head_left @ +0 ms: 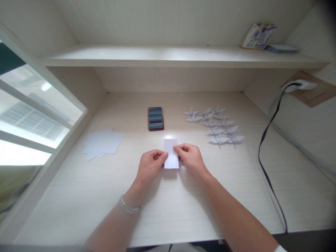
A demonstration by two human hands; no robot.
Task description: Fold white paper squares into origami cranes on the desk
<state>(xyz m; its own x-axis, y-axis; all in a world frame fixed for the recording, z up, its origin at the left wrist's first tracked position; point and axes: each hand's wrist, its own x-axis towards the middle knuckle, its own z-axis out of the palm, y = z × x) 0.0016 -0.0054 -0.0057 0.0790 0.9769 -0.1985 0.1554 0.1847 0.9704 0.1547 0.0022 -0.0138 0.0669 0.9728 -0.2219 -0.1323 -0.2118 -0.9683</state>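
Between my two hands is a folded sheet of white paper (171, 159), a narrow upright rectangle held just above the desk. My left hand (152, 162) pinches its left edge, thumb on the front and the other fingers behind. On the opposite side, my right hand (191, 157) grips the right edge, its thumb resting on the face near the upper part. The fingers behind the paper are partly hidden. Off to the right stand several folded paper cranes (219, 140) in loose rows. Flat white paper sheets (105, 141) lie in an overlapping pile at the left.
A dark phone-like object (155, 119), its face blurred out, lies behind the paper. A black cable (259, 154) runs from the wall socket (315, 89) down the desk's right side. Above is a shelf (157, 52) with a colourful box (258, 36). A window (31, 108) borders the left.
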